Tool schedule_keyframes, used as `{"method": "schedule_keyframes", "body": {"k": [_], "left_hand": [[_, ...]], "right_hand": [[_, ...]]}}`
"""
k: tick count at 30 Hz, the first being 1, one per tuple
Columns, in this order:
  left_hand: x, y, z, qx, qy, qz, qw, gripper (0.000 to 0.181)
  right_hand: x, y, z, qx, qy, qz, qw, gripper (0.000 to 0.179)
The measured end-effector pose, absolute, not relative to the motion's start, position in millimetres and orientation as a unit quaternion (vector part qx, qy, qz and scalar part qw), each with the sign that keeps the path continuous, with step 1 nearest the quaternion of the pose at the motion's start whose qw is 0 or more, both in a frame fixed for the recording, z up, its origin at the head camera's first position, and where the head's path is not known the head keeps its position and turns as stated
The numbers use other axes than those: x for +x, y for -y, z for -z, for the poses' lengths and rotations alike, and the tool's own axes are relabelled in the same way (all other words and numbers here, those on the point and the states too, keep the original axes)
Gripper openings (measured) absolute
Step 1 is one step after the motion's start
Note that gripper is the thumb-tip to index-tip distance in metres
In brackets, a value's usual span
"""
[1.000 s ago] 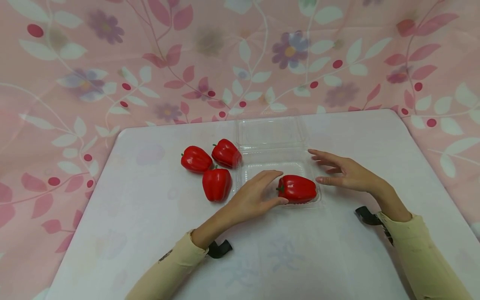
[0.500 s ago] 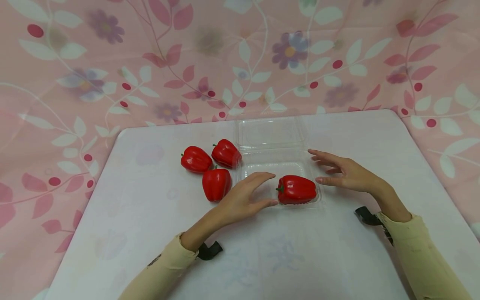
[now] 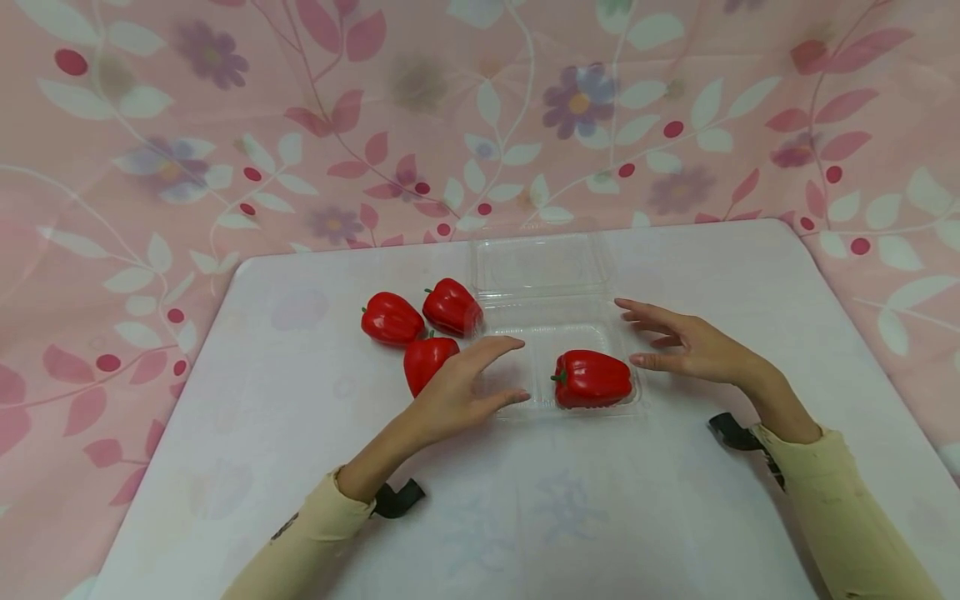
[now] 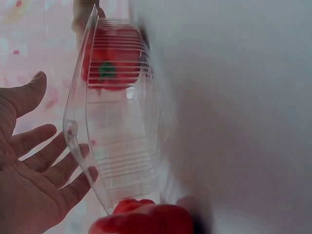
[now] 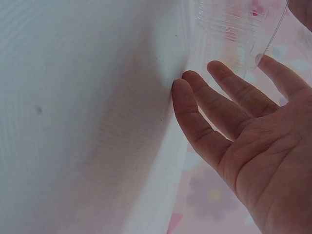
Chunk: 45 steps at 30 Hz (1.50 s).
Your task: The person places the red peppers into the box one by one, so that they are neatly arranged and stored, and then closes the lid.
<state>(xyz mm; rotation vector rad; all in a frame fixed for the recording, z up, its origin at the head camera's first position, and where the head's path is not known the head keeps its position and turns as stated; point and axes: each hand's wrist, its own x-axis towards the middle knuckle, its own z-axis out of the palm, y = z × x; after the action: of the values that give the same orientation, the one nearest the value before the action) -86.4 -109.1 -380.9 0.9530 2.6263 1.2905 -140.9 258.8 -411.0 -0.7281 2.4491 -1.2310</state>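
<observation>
A red bell pepper (image 3: 593, 379) with a green stem lies on its side in the right part of a clear plastic clamshell container (image 3: 542, 337), whose lid is folded back. My left hand (image 3: 453, 392) hovers over the container's left edge, fingers spread and holding nothing. It partly covers a second red pepper (image 3: 427, 362) just outside the box. To the container's right, my right hand (image 3: 693, 350) rests beside the wall with relaxed fingers. In the right wrist view its fingertips (image 5: 183, 90) are down at the tabletop, near the clear plastic.
Two more red peppers, one at the left (image 3: 392, 318) and one by the hinge side (image 3: 452, 307), lie left of the container. All stand on a white-covered table (image 3: 225, 400). A pink floral cloth (image 3: 420, 108) hangs behind the table's far edge.
My left hand has drawn away from the pepper in the container, moving left until it overlaps the nearest pepper outside. My right hand and the container have stayed put.
</observation>
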Motion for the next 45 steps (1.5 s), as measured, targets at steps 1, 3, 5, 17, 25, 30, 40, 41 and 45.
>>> {"method": "schedule_keyframes", "body": {"k": [1,3,5,17,25,30,40,41,45], "left_hand": [[-86.7,111.0,380.6,0.307,-0.854,-0.419,0.029,0.062],[-87.1,114.3,380.2,0.3,-0.856,-0.421,0.025,0.061],[-87.4,117.2,380.3,0.297,-0.854,-0.426,0.02,0.061],[-89.2,133.2,381.6,0.293,-0.85,-0.438,-0.003,0.06],[-92.0,145.6,378.1,0.294,-0.852,-0.432,-0.026,0.065],[-93.4,150.7,378.3,0.287,-0.853,-0.435,-0.033,0.065],[-94.2,162.8,380.7,0.27,-0.855,-0.442,-0.036,0.06],[-94.4,164.3,380.9,0.268,-0.856,-0.441,-0.037,0.061],[-94.6,169.6,380.9,0.261,-0.862,-0.433,-0.042,0.061]], "right_hand": [[-140.9,-258.8,411.1,-0.254,-0.854,0.429,0.152,0.079],[-141.0,-258.7,411.2,-0.253,-0.854,0.428,0.152,0.079],[-141.3,-259.1,411.4,-0.252,-0.855,0.428,0.152,0.08],[-140.9,-259.4,411.9,-0.253,-0.855,0.427,0.152,0.079],[-140.6,-259.5,412.6,-0.255,-0.854,0.429,0.149,0.079],[-141.0,-260.0,413.3,-0.255,-0.854,0.428,0.148,0.079],[-141.4,-260.7,414.5,-0.259,-0.854,0.427,0.145,0.078],[-141.5,-260.7,414.5,-0.259,-0.854,0.427,0.145,0.078],[-141.5,-260.4,414.0,-0.258,-0.855,0.427,0.145,0.079]]}}
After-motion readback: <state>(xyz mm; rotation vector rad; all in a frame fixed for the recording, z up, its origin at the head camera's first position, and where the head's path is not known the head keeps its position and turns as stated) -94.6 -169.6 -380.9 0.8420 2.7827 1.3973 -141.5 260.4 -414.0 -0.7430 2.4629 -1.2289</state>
